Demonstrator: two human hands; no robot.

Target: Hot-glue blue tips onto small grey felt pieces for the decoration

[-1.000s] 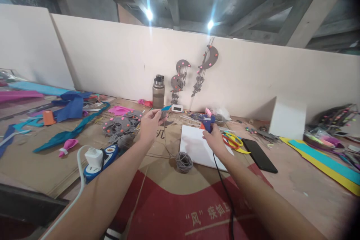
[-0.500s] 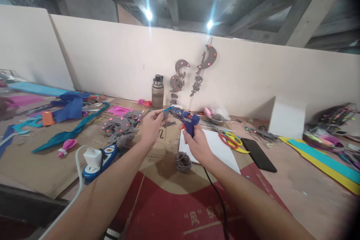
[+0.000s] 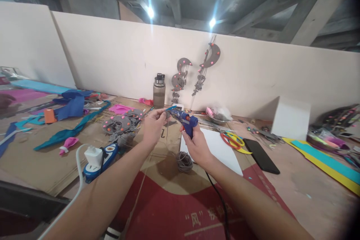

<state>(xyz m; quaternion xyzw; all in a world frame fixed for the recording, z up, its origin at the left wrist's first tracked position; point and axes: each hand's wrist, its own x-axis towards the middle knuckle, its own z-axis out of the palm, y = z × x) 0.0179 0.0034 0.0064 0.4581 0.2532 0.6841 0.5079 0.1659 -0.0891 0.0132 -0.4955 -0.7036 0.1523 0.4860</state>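
Note:
My right hand (image 3: 197,144) is wrapped round a blue glue gun (image 3: 185,119), its nozzle pointing left. My left hand (image 3: 154,125) is closed in a pinch on a small grey piece of felt (image 3: 168,114) right at the nozzle; its exact shape is mostly hidden by the fingers. Grey yarn hangs down from the pinch toward a ball of grey yarn (image 3: 184,161) on the cardboard. Under and beside my right hand lies a white sheet (image 3: 222,153). A black cord (image 3: 218,191) runs down from beneath my right wrist.
Left stand a blue power strip (image 3: 108,155) with a white plug, and grey dotted felt pieces (image 3: 120,123). A bottle (image 3: 159,92) stands by the white panel, where grey crescent hangings (image 3: 212,56) hang. Right lie scissors (image 3: 232,140) and a black phone (image 3: 261,155).
The camera view has shifted slightly, so everything sits a little farther right. Both hands keep their hold, with the nozzle still at the grey piece.

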